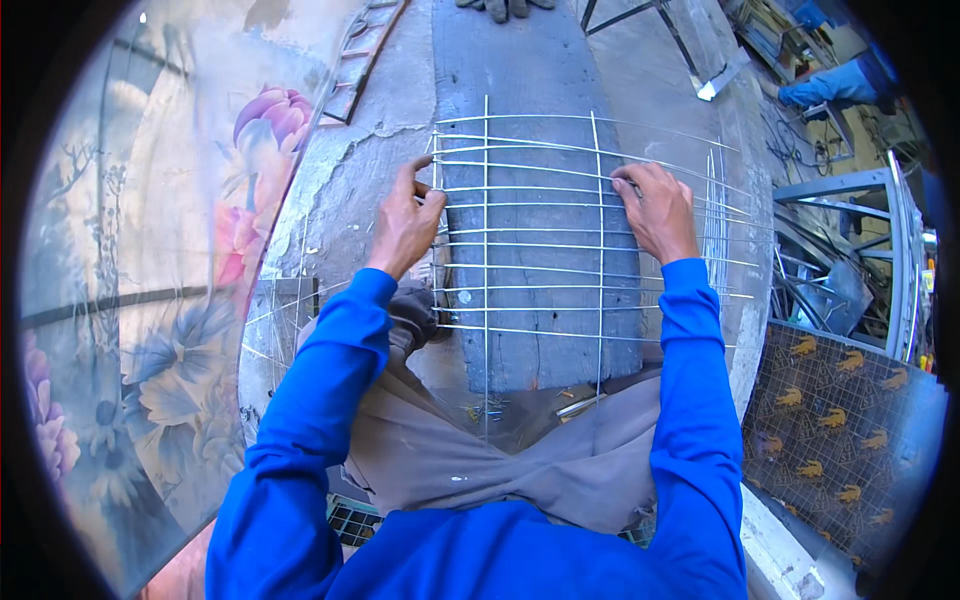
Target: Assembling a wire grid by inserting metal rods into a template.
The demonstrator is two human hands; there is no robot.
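Note:
A grid of thin metal rods point(545, 204) lies over a worn grey-blue board in front of me. Several long rods run side to side, crossed by a few upright ones. At the grid's left edge is my left hand point(408, 222), its index finger and thumb apart, the fingertips against the rod ends. My right hand point(658, 212) sits just right of the right-hand crossing rod, with thumb and forefinger pinched on one of the long rods. Part of that rod is hidden behind the fingers.
Dark gloves point(505, 8) rest at the board's far end. A flower-printed panel point(150, 300) stands at left, and a metal frame point(345, 75) lies beyond it. Grey metal framing point(835, 186) and a dark patterned sheet point(830, 430) are at right. Another person's blue sleeve point(830, 85) shows far right.

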